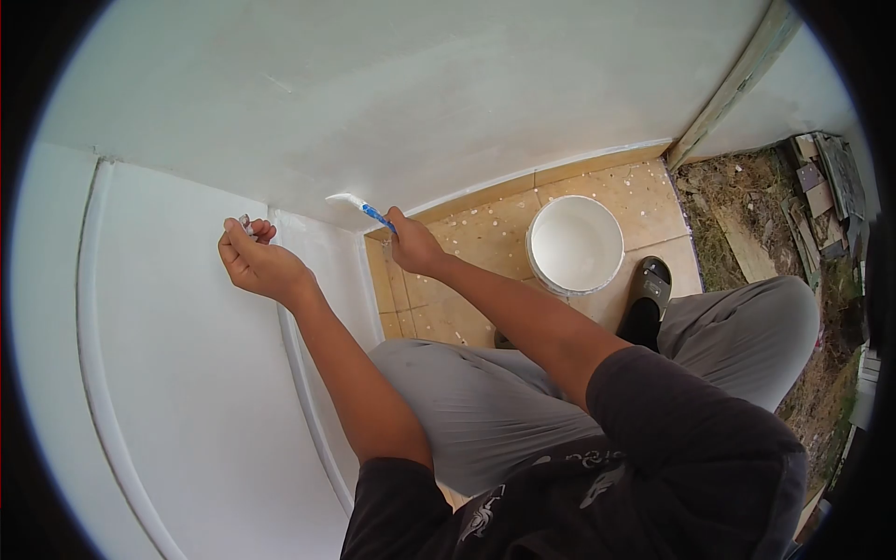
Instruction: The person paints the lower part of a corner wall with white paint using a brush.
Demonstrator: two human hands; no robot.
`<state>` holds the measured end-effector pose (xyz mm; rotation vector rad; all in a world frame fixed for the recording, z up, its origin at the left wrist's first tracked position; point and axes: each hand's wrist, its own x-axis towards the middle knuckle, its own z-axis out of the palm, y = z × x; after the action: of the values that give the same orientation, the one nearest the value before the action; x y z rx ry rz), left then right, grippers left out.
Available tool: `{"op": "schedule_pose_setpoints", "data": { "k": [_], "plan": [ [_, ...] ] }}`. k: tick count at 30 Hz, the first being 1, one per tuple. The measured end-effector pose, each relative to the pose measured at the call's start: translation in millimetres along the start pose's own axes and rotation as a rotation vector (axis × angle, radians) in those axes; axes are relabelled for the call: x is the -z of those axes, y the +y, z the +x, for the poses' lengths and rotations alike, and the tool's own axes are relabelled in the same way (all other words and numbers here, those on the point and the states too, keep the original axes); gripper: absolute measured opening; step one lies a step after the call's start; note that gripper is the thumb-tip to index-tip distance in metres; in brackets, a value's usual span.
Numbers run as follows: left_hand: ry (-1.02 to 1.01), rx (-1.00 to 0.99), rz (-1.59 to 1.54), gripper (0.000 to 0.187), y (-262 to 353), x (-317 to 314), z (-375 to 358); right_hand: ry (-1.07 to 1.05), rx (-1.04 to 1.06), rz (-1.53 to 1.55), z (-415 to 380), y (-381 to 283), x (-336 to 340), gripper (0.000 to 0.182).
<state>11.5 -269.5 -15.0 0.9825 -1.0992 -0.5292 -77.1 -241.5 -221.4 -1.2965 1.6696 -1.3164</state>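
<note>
My right hand (pixel 417 245) is closed around the blue handle of a paintbrush (pixel 375 215). Its white-coated head points left, close to the pale wall (pixel 448 103) near the corner. Further left, my left hand (pixel 266 266) is raised in front of the white panel (pixel 187 308), palm turned up and fingers curled. Pinched between its thumb and fingers is a small crumpled whitish piece (pixel 246 225), whose kind I cannot tell. A round white bucket (pixel 611 257), pale inside, stands on the tiled floor to the right of my right hand.
White specks dot the tan floor tiles (pixel 476 229), which meet a tile skirting along the wall. My sandalled foot (pixel 646 294) is beside the bucket. A wooden post (pixel 737 84) rises at the wall's right end. Beyond the tile edge lie dry grass and stacked boards (pixel 821 201).
</note>
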Motion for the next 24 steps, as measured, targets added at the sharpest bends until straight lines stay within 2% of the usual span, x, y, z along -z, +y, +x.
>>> {"op": "schedule_pose_setpoints", "data": {
  "k": [3, 6, 12, 14, 16, 18, 20, 22, 24],
  "plan": [
    [0.013, -0.001, -0.007, 0.029, -1.9, 5.7, 5.6, 0.195, 0.026, -0.004, -20.0, 20.8, 21.0, 0.025],
    [0.027, 0.002, -0.002, 0.030, -1.6, 11.8, 7.6, 0.287, -0.026, -0.007, -33.9, 28.3, 49.6, 0.026],
    [0.005, 0.031, -0.014, 0.031, -9.2, 14.9, 15.5, 0.317, -0.129, -0.090, -57.5, 16.6, 115.0, 0.024],
    [-0.059, 0.049, -0.004, 0.032, -18.4, 15.2, 19.1, 0.221, -0.146, -0.195, -64.2, 11.8, 149.5, 0.023],
    [-0.234, 0.103, 0.097, 0.034, -23.1, 14.3, 19.3, 0.071, -0.192, -0.221, -69.0, 1.8, 198.1, 0.019],
    [-0.404, 0.140, 0.233, 0.038, -28.0, 14.6, 15.3, -0.136, -0.302, -0.260, -75.9, -41.4, 257.7, 0.021],
    [-0.559, 0.147, 0.405, 0.043, -33.0, 16.3, 13.5, -0.234, -0.403, -0.281, -82.9, -80.8, 312.1, 0.021],
    [-0.581, 0.112, 0.452, 0.047, -34.6, 15.6, 12.9, -0.359, -0.431, -0.284, -90.2, -105.6, 356.6, 0.019],
    [-0.576, 0.086, 0.463, 0.050, -32.8, 14.0, 12.0, -0.352, -0.500, -0.466, -100.3, -116.1, 373.1, 0.021]
  ]
}}
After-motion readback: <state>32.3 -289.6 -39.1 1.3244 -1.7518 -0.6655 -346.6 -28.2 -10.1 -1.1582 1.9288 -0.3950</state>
